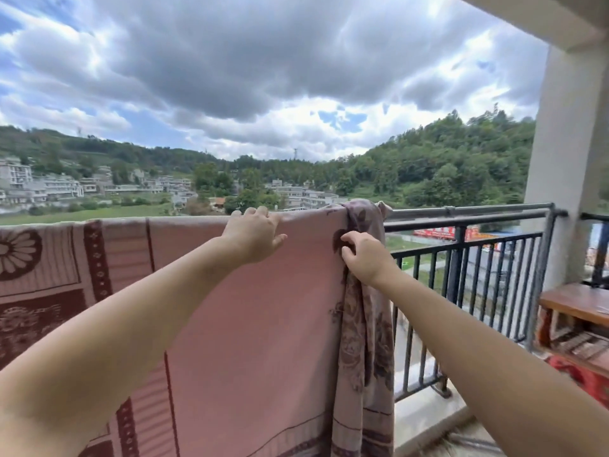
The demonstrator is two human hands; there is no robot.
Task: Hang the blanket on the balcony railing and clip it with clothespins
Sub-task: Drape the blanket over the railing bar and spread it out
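Two hands work at the top rail of the balcony railing, which serves as landmark. The pink patterned blanket is already draped over that rail, hanging down the near side. The left hand rests on the rail's crest with fingers hooked over the fold, likely pinning the cloth so it cannot slide off. Just below the rail, at the blanket's bunched right edge, the right hand pinches the gathered cloth, probably to pull that edge flat. No clothespins are visible, so clipping seems not yet begun. Beyond the rail's bars a red banner carries writing, too small to read. Right of the railing stands a wooden bench.
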